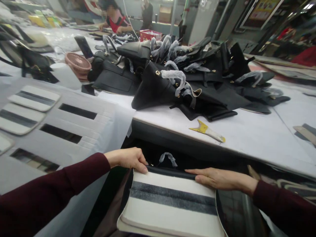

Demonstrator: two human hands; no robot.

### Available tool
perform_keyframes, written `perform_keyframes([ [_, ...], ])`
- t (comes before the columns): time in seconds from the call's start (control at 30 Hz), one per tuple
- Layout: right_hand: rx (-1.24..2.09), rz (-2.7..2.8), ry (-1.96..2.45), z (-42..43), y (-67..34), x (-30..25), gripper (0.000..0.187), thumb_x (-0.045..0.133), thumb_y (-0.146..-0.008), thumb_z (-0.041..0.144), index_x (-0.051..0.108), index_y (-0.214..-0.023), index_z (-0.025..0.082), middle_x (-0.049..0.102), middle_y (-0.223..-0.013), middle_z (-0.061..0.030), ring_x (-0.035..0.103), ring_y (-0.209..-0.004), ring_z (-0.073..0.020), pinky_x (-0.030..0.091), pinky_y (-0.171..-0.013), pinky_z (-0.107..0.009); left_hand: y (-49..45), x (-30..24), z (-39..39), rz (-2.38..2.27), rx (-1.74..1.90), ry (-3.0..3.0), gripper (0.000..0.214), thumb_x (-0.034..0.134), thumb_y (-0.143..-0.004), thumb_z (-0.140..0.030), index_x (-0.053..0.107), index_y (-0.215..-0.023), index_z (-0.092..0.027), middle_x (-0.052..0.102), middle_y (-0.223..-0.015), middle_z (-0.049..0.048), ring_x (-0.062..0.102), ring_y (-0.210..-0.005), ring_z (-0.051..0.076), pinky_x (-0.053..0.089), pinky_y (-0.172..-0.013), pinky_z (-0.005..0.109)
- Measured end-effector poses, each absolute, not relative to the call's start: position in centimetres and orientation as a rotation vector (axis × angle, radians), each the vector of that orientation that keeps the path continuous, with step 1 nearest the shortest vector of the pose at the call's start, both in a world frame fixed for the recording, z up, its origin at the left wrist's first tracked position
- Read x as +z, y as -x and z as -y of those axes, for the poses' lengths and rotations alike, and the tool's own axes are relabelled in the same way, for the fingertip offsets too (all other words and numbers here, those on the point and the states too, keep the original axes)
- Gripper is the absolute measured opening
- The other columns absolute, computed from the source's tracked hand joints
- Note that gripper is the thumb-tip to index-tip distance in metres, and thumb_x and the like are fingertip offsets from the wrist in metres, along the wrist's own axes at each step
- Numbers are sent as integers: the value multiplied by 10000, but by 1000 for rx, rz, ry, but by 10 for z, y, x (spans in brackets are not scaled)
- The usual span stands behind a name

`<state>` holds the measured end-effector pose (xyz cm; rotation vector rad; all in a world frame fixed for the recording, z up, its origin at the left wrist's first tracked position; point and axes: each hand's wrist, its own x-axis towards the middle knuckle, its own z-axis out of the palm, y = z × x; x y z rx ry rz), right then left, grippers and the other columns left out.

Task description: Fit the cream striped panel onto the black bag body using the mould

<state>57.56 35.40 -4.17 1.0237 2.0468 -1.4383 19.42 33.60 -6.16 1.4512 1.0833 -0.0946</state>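
Across my lap lies a black handbag with a cream panel (170,205) facing up, crossed by a dark grey stripe (172,196). My left hand (130,159) is closed on its upper left edge, thumb on the cream side and the other fingers partly hidden behind. Along the bag's black upper edge (170,171), my right hand (217,177) lies flat with fingers stretched out and thumb apart, touching the right part. Just beyond the edge shows a handle wrapped in clear plastic (168,158). The bag's lower end is cut off by the frame.
Black handbags (158,87) with wrapped handles are heaped on the white table (259,138). A yellow-and-white tool (207,130) lies near its edge. At left, striped cream panels (34,97) rest on a slotted board (74,112). A pink fan (77,64) stands behind; a person (116,19) sits beyond.
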Motion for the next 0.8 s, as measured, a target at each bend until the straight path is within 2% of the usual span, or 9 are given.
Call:
perform_keyframes([
  [0.13, -1487, -1994, -1049, -355, -580, -41, 578, 344, -980, 613, 353, -1500, 362, 532, -1427, -20, 527, -1274, -260, 375, -1105, -391, -192, -68, -338, -1058, -132, -1425, 340, 730, -729, -494, 796, -903, -210, 647, -709, -21, 544, -649, 137, 410, -603, 191],
  [0.23, -1380, -2005, -1037, -356, -571, -40, 586, 317, -981, 616, 327, -1510, 364, 640, -1275, -68, 615, -1146, -284, 445, -1017, -429, -193, -68, -341, -1060, -157, -1458, 313, 703, -758, -491, 793, -876, -216, 621, -694, -25, 532, -651, 136, 396, -588, 185],
  [0.33, -1296, -2033, -989, -358, -560, -42, 601, 289, -981, 624, 306, -1519, 357, 677, -1180, -106, 653, -1063, -308, 470, -959, -477, -197, -66, -345, -1041, -177, -1508, 296, 683, -774, -484, 782, -811, -208, 593, -668, -27, 512, -639, 133, 379, -568, 182],
  [0.5, -1293, -2072, -1010, -356, -543, -51, 610, 295, -976, 626, 273, -1526, 365, 572, -1373, -104, 592, -1190, -324, 437, -1011, -497, -202, -65, -348, -1025, -197, -1555, 326, 678, -767, -526, 773, -771, -214, 573, -633, -34, 490, -607, 130, 348, -532, 193],
  [0.6, -1331, -2116, -1039, -352, -532, -59, 624, 331, -965, 631, 300, -1520, 347, 533, -1417, -109, 562, -1227, -349, 429, -1019, -515, -207, -66, -346, -1046, -192, -1590, 358, 677, -763, -551, 771, -741, -206, 582, -623, -31, 479, -582, 126, 325, -510, 207],
  [0.8, -1250, -2281, -1026, -344, -501, -71, 673, 296, -955, 673, 313, -1523, 312, 533, -1412, -137, 559, -1229, -370, 443, -1004, -520, -229, -69, -345, -1052, -190, -1683, 425, 673, -758, -594, 789, -957, -237, 712, -772, -14, 603, -722, 174, 384, -583, 213],
])
